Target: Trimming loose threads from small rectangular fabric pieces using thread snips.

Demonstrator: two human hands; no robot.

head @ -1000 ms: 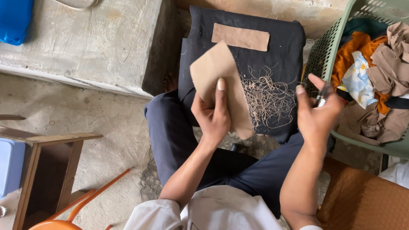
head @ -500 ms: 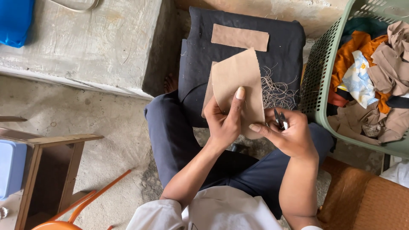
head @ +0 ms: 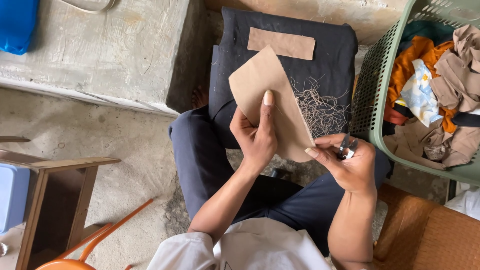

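My left hand (head: 256, 136) holds up a tan fabric piece (head: 270, 97), forefinger stretched along its face. My right hand (head: 347, 162) grips small thread snips (head: 346, 146) and its fingertips touch the lower right edge of that fabric. Behind them a black cloth (head: 285, 75) lies over my knees. On it rest a second tan rectangular fabric strip (head: 281, 43) and a tangle of loose cut threads (head: 322, 107).
A green plastic laundry basket (head: 372, 95) full of tan, orange and patterned cloth stands at the right. A concrete step (head: 100, 50) lies at the upper left, a wooden stool (head: 55, 200) and an orange chair frame (head: 115, 235) at the lower left, a woven brown seat (head: 425, 235) at the lower right.
My right hand came in from beside the basket to the fabric's lower edge. The fabric piece has been turned in my left hand, tilting to the left.
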